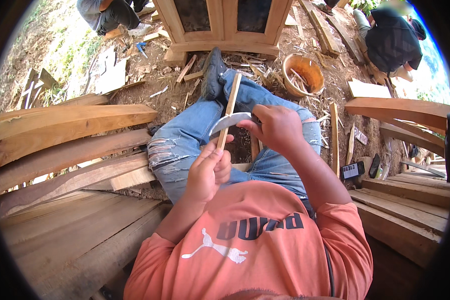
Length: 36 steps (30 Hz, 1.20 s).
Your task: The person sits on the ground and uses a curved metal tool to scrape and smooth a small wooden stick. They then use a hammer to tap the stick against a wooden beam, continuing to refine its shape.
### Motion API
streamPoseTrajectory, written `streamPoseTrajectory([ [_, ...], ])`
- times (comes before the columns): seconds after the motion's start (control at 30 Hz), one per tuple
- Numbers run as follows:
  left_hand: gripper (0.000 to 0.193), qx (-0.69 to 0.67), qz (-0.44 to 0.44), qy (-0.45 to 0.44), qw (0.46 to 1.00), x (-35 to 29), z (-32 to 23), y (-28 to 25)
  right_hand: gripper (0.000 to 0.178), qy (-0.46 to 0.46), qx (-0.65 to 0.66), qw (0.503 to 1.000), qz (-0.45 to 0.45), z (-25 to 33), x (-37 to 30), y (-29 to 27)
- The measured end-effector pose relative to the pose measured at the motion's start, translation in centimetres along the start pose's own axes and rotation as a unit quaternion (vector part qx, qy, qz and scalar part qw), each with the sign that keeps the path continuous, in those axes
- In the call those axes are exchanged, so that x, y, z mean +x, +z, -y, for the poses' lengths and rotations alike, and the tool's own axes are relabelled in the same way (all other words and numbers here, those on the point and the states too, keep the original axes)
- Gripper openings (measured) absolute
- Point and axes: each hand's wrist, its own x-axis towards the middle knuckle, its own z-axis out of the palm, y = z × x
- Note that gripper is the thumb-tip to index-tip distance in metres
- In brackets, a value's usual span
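Observation:
My left hand [211, 170] is closed around the near end of a thin wooden strip [232, 98], which points up and away over my legs. My right hand [279, 126] grips a knife with a curved grey blade [227, 122]; its handle is mostly hidden in my fist. The blade lies across the strip, a little beyond my left fingers. My right thumb rests along the blade near the handle. Under both hands are my legs in torn blue jeans [182, 134].
An orange bucket [303, 75] holding wood slivers stands beyond my right knee. Ahead is a wooden panelled frame [225, 46]. Boards [70, 127] are stacked at left, more planks [405, 210] at right beside a phone [353, 170]. Two people sit farther off; shavings litter the ground.

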Motion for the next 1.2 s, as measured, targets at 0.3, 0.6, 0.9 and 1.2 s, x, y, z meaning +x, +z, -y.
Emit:
streamPoseTrajectory([
  [0.3,0.037,-0.038,0.004,0.000,0.999,0.3,-0.3,0.1,0.053,0.022,-0.033,0.997,0.060,-1.7,0.5,-0.5],
  [0.6,0.040,-0.019,0.007,-0.080,0.997,-2.2,1.8,-0.7,0.057,0.243,-0.107,0.963,-0.041,-13.2,3.0,-6.8],
  [0.9,0.036,-0.023,-0.008,-0.036,0.999,-0.9,1.1,-0.3,0.051,0.009,0.039,0.995,0.090,-0.2,-2.1,0.0],
  [1.2,0.033,0.014,-0.024,-0.006,1.000,-0.8,0.8,-0.4,0.054,0.021,0.020,0.999,0.046,-0.2,-1.5,0.6],
])
